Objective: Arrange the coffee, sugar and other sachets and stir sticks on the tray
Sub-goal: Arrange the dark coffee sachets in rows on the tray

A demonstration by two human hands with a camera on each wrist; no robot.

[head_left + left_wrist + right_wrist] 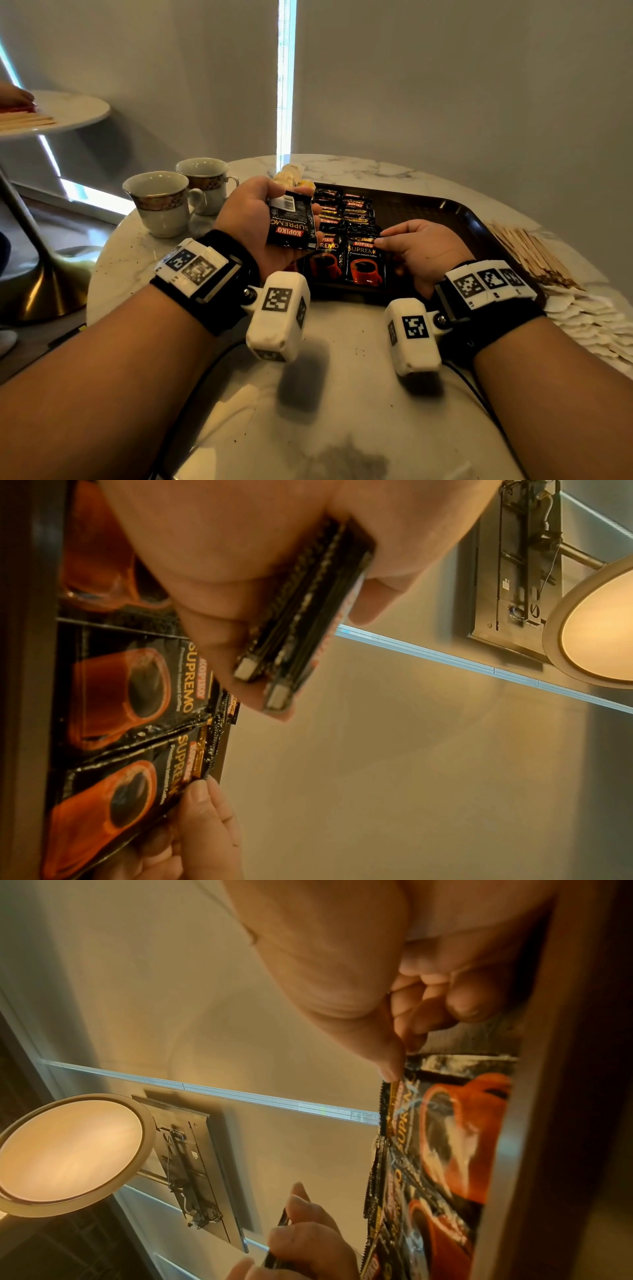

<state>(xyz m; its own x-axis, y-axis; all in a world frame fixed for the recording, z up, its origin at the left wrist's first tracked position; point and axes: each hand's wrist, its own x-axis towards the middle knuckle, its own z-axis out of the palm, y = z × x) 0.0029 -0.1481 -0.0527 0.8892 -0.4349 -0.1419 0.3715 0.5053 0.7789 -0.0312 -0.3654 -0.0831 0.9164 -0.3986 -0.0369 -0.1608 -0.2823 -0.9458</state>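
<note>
1. "KOPIKO SUPREMO" and "Premium Instant Coffee" are read on the black coffee sachets (pixel 346 236) laid in overlapping rows at the left end of the dark tray (pixel 455 212); a red cup of coffee is printed on each front.
2. A small stack of sachets (pixel 293 222) is held in the left hand (pixel 263 219), fingers and thumb curled round it, above the tray's near left corner. The same brand is printed on it, upside down in the head view, with a barcode on a white patch at its far end.
3. The top edge of the nearest sachet (pixel 363 261) in the right-hand row is pinched by the right hand (pixel 421 250) between thumb and forefinger; that sachet lies on the tray.
4. Wooden stir sticks (pixel 534 253) and white sachets (pixel 582 318) are seen on the marble tabletop (pixel 342 394) right of the tray, and two gold-banded cups (pixel 178 198) to its left, in the head view only.
5. In the left wrist view alone, the held stack is shown edge-on as several sachets pressed together.
6. A round ceiling lamp (pixel 68 1153) is shown only in the wrist views.
</note>
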